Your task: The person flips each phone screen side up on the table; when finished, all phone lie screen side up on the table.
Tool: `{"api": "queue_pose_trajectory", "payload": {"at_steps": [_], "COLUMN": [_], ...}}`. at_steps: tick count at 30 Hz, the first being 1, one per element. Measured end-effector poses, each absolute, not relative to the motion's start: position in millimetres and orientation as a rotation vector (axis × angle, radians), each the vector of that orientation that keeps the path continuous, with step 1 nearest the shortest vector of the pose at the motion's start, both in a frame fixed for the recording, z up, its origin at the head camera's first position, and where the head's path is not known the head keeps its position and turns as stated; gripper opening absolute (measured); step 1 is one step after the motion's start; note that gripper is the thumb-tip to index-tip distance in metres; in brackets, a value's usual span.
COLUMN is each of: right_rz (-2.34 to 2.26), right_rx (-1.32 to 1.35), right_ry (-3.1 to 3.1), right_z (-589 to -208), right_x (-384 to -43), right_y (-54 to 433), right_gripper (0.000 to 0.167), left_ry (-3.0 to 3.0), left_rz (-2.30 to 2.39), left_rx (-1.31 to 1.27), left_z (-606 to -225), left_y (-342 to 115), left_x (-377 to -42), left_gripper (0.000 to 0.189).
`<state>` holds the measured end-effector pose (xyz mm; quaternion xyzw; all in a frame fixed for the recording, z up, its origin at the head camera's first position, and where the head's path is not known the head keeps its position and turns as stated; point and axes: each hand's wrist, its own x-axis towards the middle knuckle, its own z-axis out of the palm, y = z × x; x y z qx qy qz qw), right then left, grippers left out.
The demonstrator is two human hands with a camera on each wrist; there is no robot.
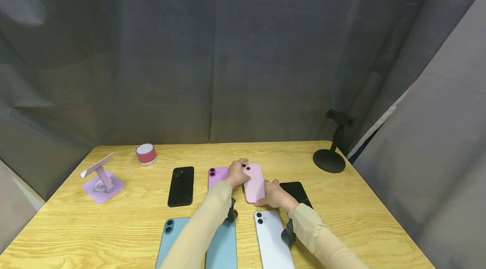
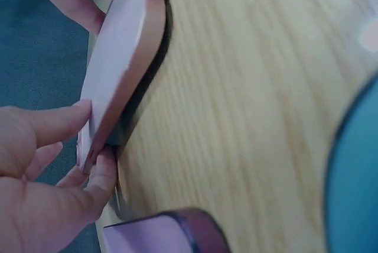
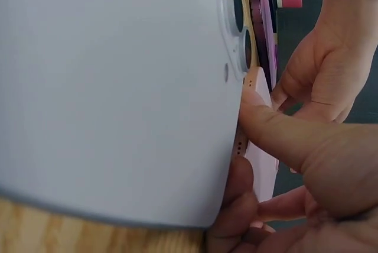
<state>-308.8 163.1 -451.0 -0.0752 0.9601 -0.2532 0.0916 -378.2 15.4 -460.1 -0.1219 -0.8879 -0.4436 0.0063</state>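
Note:
A pink phone (image 1: 254,184) lies back-up in both hands near the middle of the table. My left hand (image 1: 237,174) pinches its upper left edge, thumb on the back and fingers beneath, as the left wrist view shows. At the lower right corner my right hand (image 1: 276,196) grips it, the thumb (image 3: 277,129) along the bottom edge. In the left wrist view the phone (image 2: 118,52) is tipped, with a dark shadow under its edge. Beside the left hand lies a purple phone (image 1: 217,175), partly covered. A white phone (image 1: 272,237) lies just below the right hand.
Two teal phones, one at left (image 1: 171,241) and one at right (image 1: 224,246), lie partly under the left sleeve. Black phones flank the middle, left (image 1: 181,186) and right (image 1: 296,192). Behind stand a lilac stand (image 1: 102,178), a pink-and-white cylinder (image 1: 146,155) and a black stand (image 1: 329,160).

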Motion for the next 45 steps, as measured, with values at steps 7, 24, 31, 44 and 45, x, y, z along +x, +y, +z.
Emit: {"api": "queue_pose_trajectory", "payload": {"at_steps": [7, 24, 31, 44, 45], "right_rz": [-0.725, -0.721, -0.732, -0.91, -0.93], "right_rx": [-0.223, -0.218, -0.258, -0.461, -0.475], "right_ry": [2.853, 2.825, 2.796, 2.686, 2.661], "right_z": [-450.0, -450.6, -446.6, -437.7, -436.9], "right_x": [-304.3, -301.8, -297.8, -290.9, -290.6], "right_y": [159.7, 153.8, 155.2, 165.2, 165.5], "right_gripper": [0.076, 0.078, 0.094, 0.072, 0.071], "left_ry": [-2.679, -2.48, -2.337, -2.211, -2.187], "left_rz": [-1.572, -2.223, -2.323, -2.583, -2.599], "left_rx": [-0.241, 0.149, -0.148, -0.144, -0.137], "left_z": [-464.1, -473.5, -530.1, -449.2, -454.3], "left_y": [14.7, 19.1, 14.9, 4.0, 3.8], "left_x": [-377.4, -379.4, -425.8, -357.7, -361.3], "left_gripper": [0.07, 0.034, 0.052, 0.052, 0.051]}}
